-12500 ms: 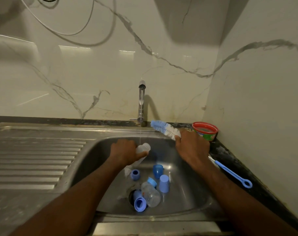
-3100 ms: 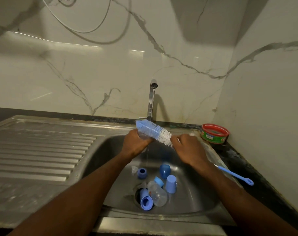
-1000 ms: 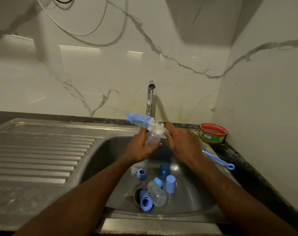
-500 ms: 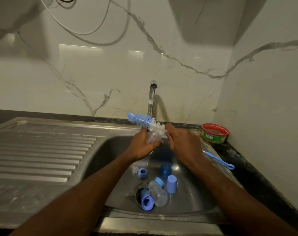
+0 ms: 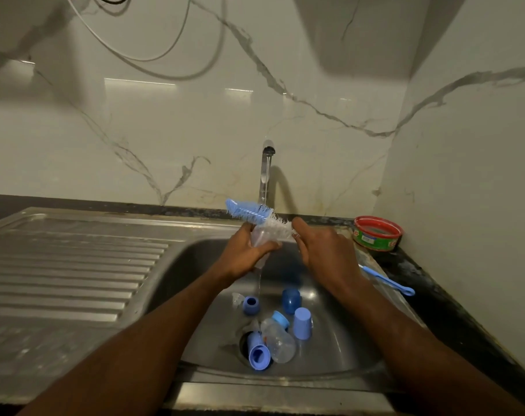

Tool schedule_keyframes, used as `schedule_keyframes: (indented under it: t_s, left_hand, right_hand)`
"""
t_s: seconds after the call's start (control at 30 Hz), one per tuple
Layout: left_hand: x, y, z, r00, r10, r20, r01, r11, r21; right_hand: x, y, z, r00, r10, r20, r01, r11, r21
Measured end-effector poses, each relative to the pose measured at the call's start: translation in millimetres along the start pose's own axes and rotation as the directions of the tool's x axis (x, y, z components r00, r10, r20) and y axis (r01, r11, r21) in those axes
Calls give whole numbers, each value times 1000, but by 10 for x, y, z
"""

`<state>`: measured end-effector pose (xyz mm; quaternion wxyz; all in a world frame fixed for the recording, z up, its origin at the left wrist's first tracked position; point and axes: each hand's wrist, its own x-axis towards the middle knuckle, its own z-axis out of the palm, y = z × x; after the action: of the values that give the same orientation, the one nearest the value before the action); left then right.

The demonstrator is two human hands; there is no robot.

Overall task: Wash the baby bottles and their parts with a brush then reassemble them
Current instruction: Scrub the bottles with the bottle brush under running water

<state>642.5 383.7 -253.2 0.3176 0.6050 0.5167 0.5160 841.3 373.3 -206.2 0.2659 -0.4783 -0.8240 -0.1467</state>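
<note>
A steel sink (image 5: 339, 340) is seen below a tap (image 5: 266, 172), from which a thin stream of water runs down past the hands. Over the basin a clear baby bottle (image 5: 262, 235) is gripped by the left hand (image 5: 244, 255), fingers and thumb curled round its body, while a bottle brush (image 5: 256, 216) is laid across the bottle's mouth and is held by the right hand (image 5: 324, 250), fingers closed on the handle just behind the white bristles. The bottle is judged to be light, thin plastic, stiff enough to be squeezed firmly, yet slippery when wet and soapy, so it is best held round the middle of its body. The brush is judged to have soft, springy bristles on a stiff stem and is best taken near the head for control. On the sink floor a second clear bottle (image 5: 280, 340) lies beside the drain, with blue caps and collars (image 5: 302, 322) scattered near it, all judged light and easily knocked about. A red tub (image 5: 378, 234) stands in the corner.
</note>
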Motion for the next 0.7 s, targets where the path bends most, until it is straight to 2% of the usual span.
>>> schedule_keyframes:
  t_s: [0.17,0.23,0.47,0.57,0.63,0.7]
  left_hand:
    - [67,11,-7,993,-110,-47,95,966,-242]
    - [77,12,-68,986,-140,-91,110,956,-273]
    - [6,33,2,996,-86,-10,85,995,-53]
    - [17,75,76,1000,4,-10,-4,998,70]
    - [30,65,75,995,96,-12,-91,971,222]
    - [23,40,86,976,201,82,-217,918,332]
  right_hand:
    - [5,41,-25,1000,22,-9,-21,999,38]
    - [-6,94,-22,999,29,-20,-28,999,39]
    - [-7,75,44,999,4,-46,-1,997,73]
    - [7,69,46,999,24,-48,-20,997,77]
    - [18,77,46,999,18,-49,-14,997,80]
    - [17,61,58,999,-14,-43,16,999,51]
